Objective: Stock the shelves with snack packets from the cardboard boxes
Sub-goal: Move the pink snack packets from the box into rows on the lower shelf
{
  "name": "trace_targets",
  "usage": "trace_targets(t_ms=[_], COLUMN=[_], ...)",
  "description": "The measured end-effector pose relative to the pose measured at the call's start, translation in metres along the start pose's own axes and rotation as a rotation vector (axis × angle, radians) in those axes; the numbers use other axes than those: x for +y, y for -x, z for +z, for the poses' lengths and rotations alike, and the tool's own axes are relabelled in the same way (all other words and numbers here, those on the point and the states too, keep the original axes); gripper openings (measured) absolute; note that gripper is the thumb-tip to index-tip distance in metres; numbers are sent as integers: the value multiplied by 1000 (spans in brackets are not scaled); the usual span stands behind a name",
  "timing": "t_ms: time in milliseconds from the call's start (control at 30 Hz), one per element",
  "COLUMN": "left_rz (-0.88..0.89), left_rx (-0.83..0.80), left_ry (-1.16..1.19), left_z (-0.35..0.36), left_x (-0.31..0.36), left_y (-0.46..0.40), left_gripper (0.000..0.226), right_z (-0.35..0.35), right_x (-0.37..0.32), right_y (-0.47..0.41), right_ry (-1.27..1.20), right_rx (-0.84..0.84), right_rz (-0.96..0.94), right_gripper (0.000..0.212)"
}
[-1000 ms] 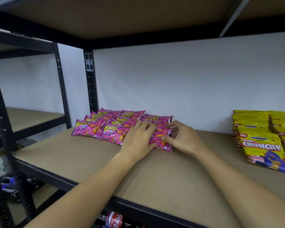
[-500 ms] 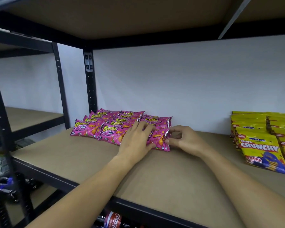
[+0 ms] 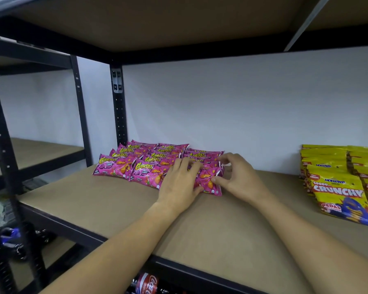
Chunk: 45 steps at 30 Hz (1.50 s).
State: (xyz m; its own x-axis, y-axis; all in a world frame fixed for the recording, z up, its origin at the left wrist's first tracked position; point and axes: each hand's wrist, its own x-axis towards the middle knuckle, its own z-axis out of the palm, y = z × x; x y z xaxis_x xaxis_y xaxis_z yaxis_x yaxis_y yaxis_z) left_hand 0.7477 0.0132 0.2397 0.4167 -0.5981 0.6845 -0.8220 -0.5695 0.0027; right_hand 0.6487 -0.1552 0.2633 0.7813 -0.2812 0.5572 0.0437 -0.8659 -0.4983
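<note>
Several pink snack packets (image 3: 136,164) lie in overlapping rows at the back left of the brown shelf board (image 3: 106,200). My left hand (image 3: 180,184) rests flat with straight fingers on the front right pink packet (image 3: 209,181). My right hand (image 3: 238,177) is at that packet's right edge, thumb touching its side and fingers curled loosely above it. No cardboard box is in view.
Yellow snack packets (image 3: 340,187) stand stacked at the shelf's right end. Black uprights (image 3: 118,107) frame the shelf, with another board overhead. A cola bottle (image 3: 146,283) lies on the shelf below. A second rack (image 3: 30,153) stands to the left.
My right hand has lifted its fingers off the front right packet and curled them, thumb staying at the packet's edge. My left hand stays flat on the packet.
</note>
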Motion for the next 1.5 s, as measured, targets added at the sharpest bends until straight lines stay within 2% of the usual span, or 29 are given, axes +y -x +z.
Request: trace_targets(t_ms=[167,433,600,800,1000,1267,1367,1500], left_rz=[-52,-31,10,0,-28,-134,-158,-188], left_rx=[5,-146,-133,-139,-139,-96,-87,-108], left_ry=[54,-79,-132,-129,-85,21,79,123], left_z=[-10,-27,-27,-24,-34,-59,-73,-99], left_x=[-15,-48,-50,-54,-59,-65,-67,-69], left_y=[-3,-16,-17,-17,-10,18,34,61], left_gripper=[69,56,54,53,53,42,34,28], right_z=[7,12,12,11,5,-5,0,8], right_x=[-3,0,0,-5,-9,-44,-68,-108], right_y=[-1,-5,-6,-6,-2,9,21,41], right_ry=[117,175,248,216,184,203,294,284], right_rx=[-39,-42,-42,-66,-50,28,-40,-53], right_rz=[-99,-141,-114,-104,-98,-81,-71,-118], right_gripper=[46,42,44,42,49,26,25,30])
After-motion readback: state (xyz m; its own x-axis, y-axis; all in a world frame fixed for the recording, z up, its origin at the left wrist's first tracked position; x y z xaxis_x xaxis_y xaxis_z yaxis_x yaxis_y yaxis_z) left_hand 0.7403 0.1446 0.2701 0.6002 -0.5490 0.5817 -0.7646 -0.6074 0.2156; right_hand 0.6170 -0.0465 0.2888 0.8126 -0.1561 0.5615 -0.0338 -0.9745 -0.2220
